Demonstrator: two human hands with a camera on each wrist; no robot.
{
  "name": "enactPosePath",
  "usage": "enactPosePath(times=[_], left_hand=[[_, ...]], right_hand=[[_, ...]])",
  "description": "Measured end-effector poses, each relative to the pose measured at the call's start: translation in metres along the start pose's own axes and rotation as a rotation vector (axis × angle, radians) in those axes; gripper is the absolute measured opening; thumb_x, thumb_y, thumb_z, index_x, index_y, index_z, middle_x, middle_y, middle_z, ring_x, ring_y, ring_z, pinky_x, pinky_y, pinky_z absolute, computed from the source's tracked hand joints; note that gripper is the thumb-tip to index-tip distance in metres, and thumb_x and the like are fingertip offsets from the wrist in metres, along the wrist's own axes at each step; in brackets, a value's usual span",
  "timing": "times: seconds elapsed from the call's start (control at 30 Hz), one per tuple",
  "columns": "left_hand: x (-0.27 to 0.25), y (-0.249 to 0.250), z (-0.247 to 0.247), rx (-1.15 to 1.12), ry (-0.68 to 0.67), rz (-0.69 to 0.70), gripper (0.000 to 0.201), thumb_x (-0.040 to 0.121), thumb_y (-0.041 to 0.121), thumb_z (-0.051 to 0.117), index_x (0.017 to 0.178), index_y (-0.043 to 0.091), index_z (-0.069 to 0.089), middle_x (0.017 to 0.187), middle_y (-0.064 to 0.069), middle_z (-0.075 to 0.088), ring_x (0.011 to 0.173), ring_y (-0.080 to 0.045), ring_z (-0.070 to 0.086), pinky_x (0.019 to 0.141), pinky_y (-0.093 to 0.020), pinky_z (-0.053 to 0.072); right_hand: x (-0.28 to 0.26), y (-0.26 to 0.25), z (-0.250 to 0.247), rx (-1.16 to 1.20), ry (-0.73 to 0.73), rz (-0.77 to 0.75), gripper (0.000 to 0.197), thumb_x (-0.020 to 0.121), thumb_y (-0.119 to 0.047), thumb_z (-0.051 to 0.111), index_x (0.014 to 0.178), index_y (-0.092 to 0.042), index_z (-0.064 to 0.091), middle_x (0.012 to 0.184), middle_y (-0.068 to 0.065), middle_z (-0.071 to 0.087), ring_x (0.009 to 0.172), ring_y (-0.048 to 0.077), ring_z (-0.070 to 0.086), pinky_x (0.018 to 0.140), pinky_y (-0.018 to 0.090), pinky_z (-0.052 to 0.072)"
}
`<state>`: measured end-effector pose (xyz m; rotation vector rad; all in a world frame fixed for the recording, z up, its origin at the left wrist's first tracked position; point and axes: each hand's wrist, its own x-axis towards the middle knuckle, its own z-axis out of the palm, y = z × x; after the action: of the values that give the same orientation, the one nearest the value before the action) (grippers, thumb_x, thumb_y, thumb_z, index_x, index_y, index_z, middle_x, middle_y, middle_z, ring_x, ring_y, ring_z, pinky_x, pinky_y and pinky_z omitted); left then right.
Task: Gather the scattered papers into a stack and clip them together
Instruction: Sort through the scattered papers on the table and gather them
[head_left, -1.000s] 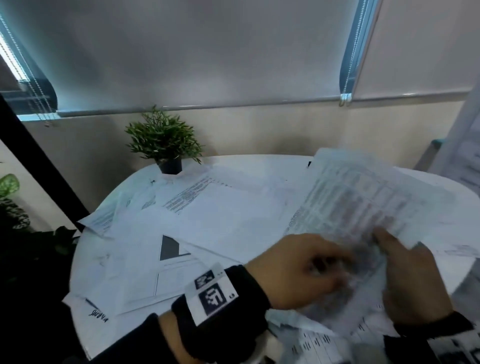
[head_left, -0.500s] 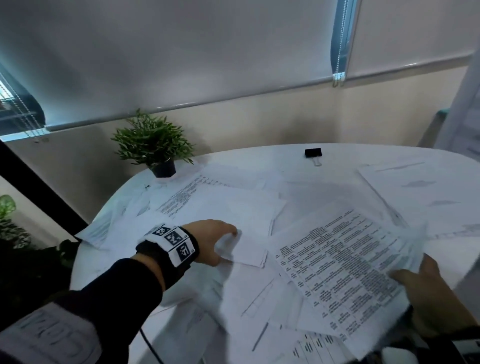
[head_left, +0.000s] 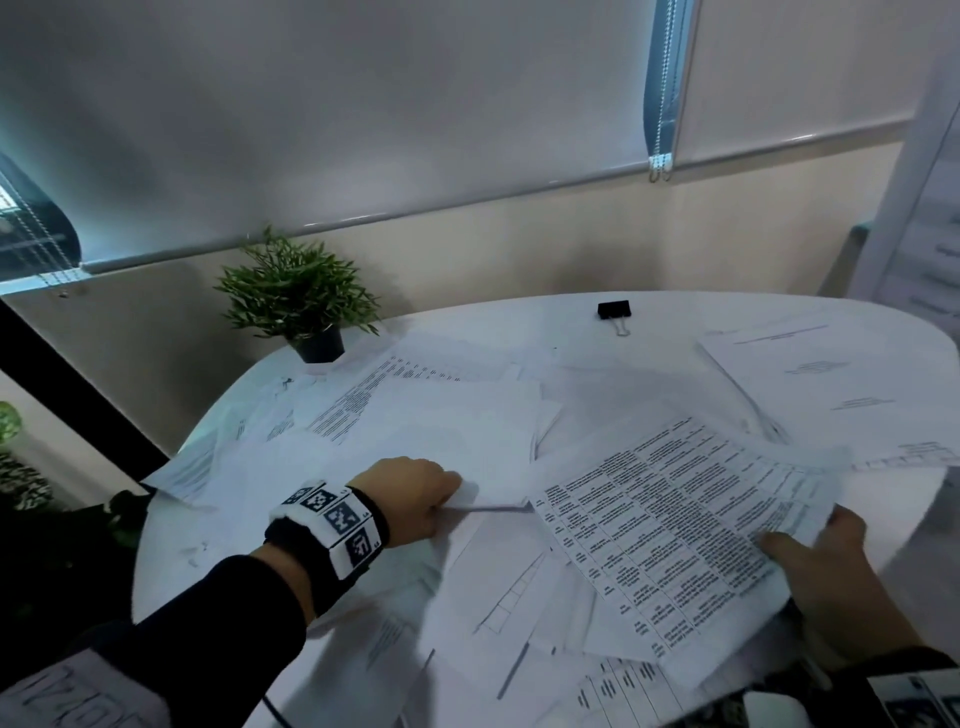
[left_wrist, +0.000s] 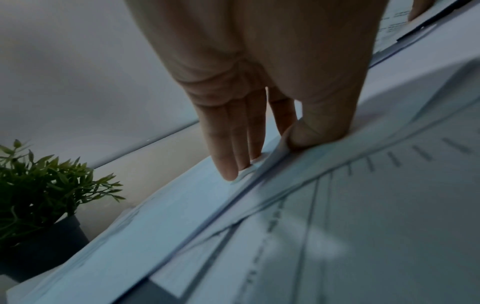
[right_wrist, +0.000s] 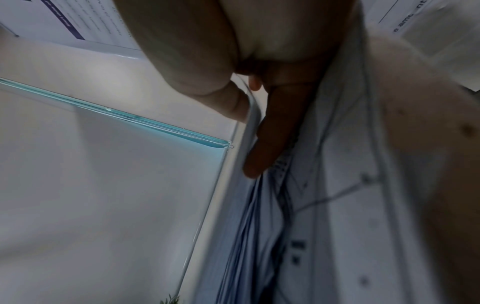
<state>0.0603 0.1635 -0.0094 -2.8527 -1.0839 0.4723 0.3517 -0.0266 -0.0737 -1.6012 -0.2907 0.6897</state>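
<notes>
Several white printed papers (head_left: 447, 426) lie scattered over a round white table (head_left: 675, 317). My left hand (head_left: 415, 499) reaches to the table's middle and pinches the near edge of a blank sheet (left_wrist: 270, 158) between thumb and fingers. At the front right, my right hand (head_left: 826, 566) grips a bundle of sheets (head_left: 670, 525) topped by a densely printed page, thumb on top and fingers underneath (right_wrist: 262, 148). A black binder clip (head_left: 614, 310) lies at the table's far edge, apart from both hands.
A small potted plant (head_left: 301, 301) stands at the table's far left edge. More papers (head_left: 831, 374) lie at the far right. A wall with roller blinds (head_left: 363, 130) runs behind the table. A dark gap and foliage lie to the left.
My left hand let go of the bundle, moved left to the table's middle and took hold of a blank sheet. The right hand lowered the bundle toward the table, uncovering the binder clip.
</notes>
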Motion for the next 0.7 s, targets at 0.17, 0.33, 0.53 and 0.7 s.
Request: enactPosePath(times=[0.17, 0.33, 0.53, 0.7], left_hand=[[-0.024, -0.012, -0.042, -0.303, 0.412, -0.181, 0.017, 0.086, 0.032, 0.045, 0.096, 0.018, 0.047, 0.071, -0.002, 0.052, 0.064, -0.028, 0.047, 0.059, -0.031, 0.037], [-0.044, -0.008, -0.111, -1.007, 1.051, -0.181, 0.009, 0.097, 0.015, 0.048, 0.091, 0.022, 0.045, 0.067, 0.004, 0.06, 0.045, 0.0, 0.052, 0.044, -0.015, 0.043], [-0.009, 0.009, -0.092, -1.563, 0.697, -0.191, 0.008, 0.1, 0.012, 0.044, 0.101, 0.015, 0.052, 0.061, -0.001, 0.063, 0.045, -0.007, 0.054, 0.045, -0.02, 0.044], [0.02, 0.054, -0.031, -1.213, 0.386, -0.268, 0.011, 0.097, 0.02, 0.048, 0.108, 0.016, 0.048, 0.057, 0.008, 0.045, 0.048, -0.012, 0.038, 0.049, -0.026, 0.031]], right_hand=[[-0.014, -0.004, -0.002, -0.033, -0.057, -0.093, 0.068, 0.073, -0.027, 0.079, 0.126, -0.013, 0.04, 0.115, 0.011, 0.058, 0.109, 0.037, 0.056, 0.094, 0.055, 0.045], [-0.026, -0.013, 0.003, -0.101, -0.164, -0.148, 0.046, 0.089, -0.01, 0.061, 0.132, -0.019, 0.048, 0.113, 0.009, 0.058, 0.108, 0.03, 0.055, 0.096, 0.049, 0.044], [-0.029, -0.019, 0.0, -0.229, -0.248, -0.214, 0.025, 0.091, -0.011, 0.058, 0.116, -0.018, 0.06, 0.104, 0.004, 0.062, 0.096, 0.02, 0.054, 0.089, 0.03, 0.038], [-0.031, -0.026, -0.004, -0.199, -0.309, -0.162, 0.021, 0.096, -0.012, 0.049, 0.114, -0.015, 0.059, 0.093, -0.003, 0.064, 0.084, 0.017, 0.06, 0.074, 0.026, 0.051]])
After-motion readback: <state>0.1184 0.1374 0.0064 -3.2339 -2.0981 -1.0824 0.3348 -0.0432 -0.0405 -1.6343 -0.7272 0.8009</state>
